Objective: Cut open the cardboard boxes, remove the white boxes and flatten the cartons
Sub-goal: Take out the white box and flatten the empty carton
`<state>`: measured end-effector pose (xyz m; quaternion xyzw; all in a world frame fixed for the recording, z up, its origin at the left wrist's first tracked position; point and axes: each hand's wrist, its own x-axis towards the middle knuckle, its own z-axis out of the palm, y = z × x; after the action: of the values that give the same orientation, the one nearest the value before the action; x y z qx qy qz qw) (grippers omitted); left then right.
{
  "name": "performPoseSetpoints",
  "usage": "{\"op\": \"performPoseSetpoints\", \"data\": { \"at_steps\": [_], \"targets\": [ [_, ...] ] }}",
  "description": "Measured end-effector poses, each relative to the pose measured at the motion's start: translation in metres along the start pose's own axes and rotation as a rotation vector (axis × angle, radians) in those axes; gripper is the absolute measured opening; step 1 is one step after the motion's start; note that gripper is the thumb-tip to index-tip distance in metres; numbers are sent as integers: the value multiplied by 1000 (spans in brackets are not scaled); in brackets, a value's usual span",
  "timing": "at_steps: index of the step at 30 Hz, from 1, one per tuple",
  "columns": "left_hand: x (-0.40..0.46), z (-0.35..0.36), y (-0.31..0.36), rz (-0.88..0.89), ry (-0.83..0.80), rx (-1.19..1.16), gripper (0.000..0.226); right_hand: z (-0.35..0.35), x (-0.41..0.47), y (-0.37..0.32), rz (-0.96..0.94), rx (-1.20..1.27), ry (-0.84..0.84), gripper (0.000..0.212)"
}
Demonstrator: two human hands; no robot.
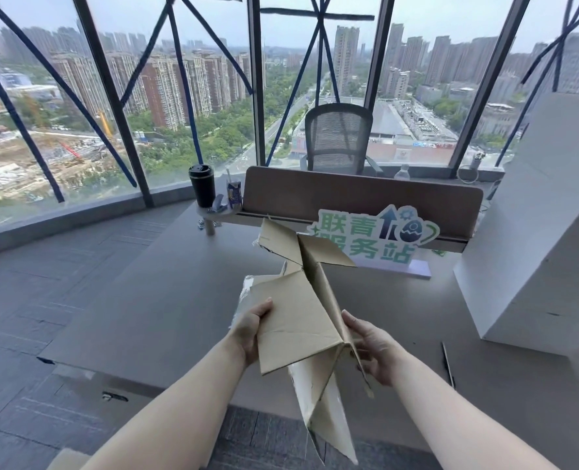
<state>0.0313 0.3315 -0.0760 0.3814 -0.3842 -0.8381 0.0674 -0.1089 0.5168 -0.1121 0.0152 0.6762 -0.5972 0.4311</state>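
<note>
the left hand (252, 329) is clamped on the left edge of an emptied cardboard carton (298, 320), thumb over the top panel and fingers hidden beneath, while the right hand (371, 351) is spread half open against its right side, fingers hooked round the lower fold. the carton is held in the air above the grey desk (179, 283), half collapsed, flaps splayed at both ends. the flattening step appears to be in hand; next, the panels would need to be pressed together along the creases. white boxes (535, 232) are stacked on the desk at right, a pen-like tool (447, 362) lying beside them.
</note>
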Motion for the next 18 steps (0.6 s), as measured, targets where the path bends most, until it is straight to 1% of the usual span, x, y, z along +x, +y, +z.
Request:
{"op": "performPoseSetpoints", "data": {
  "at_steps": [1, 2, 4, 6, 7, 9, 12, 14, 16, 18],
  "targets": [
    [1, 0, 1, -4, 1, 7, 30, -4, 2, -1, -17, 78, 33, 134],
    [2, 0, 3, -6, 2, 12, 30, -8, 3, -3, -27, 174, 41, 129],
    [4, -1, 6, 0, -12, 32, 28, -16, -4, -9, 23, 309, 0, 93],
    [4, 1, 11, 14, -13, 67, 26, -21, -13, -20, 91, 309, -110, 69],
    [4, 2, 14, 23, -8, 82, 26, -25, -13, -25, 87, 305, -149, 58],
    [5, 5, 21, 42, 4, 108, 25, -31, -14, -37, 1, 303, -145, 40],
    [6, 7, 31, 65, 19, 140, 25, -35, -18, -57, -156, 161, -162, 38],
    [4, 7, 37, 85, 27, 137, 25, -36, -23, -69, -212, 86, -186, 41],
    [2, 8, 41, 108, 12, 118, 26, -31, -31, -80, -245, 105, -213, 45],
    [-1, 11, 44, 110, -7, 105, 30, -19, -41, -88, -265, 205, -303, 49]
  ]
}}
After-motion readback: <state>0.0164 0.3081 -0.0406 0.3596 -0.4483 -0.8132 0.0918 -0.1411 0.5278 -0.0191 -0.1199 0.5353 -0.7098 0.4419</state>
